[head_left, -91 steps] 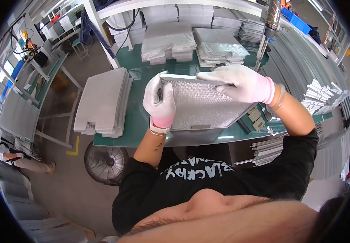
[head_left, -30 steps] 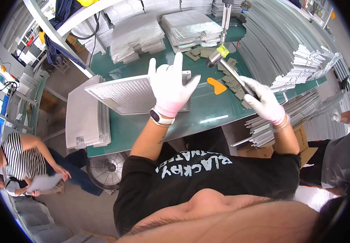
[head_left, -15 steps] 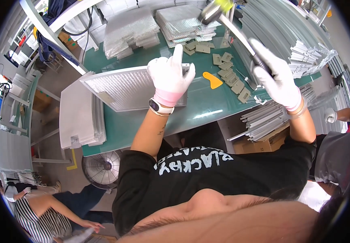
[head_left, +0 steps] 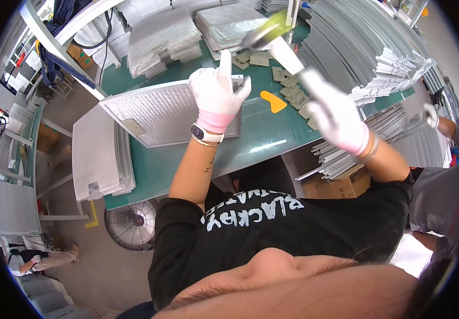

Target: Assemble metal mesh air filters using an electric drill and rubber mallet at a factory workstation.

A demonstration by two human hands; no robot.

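Observation:
My left hand [head_left: 216,94], in a white glove, grips the top edge of a framed metal mesh panel [head_left: 149,114] tilted up on the table, its index finger pointing away from me and its thumb out to the side. A small beige plate [head_left: 132,127] sits at the panel's lower left. Gloved too, my right hand [head_left: 338,117] is closed round the handle of a mallet [head_left: 288,57], whose black and yellow-green head is smeared by motion. Between the hands a yellow scraper [head_left: 273,102] lies on the green table [head_left: 256,130].
Beige plates [head_left: 295,95] are scattered behind the scraper. Stacks of mesh sheets [head_left: 160,40] stand at the back, long grey strips [head_left: 357,42] at the right. More flat sheets [head_left: 99,154] lean at the table's left end. A fan [head_left: 132,226] stands below. A co-worker's gloved hand [head_left: 431,116] shows at far right.
My right hand and the mallet have swung left and toward the panel's top edge. My left hand keeps its hold on the panel. The person at lower left has moved away.

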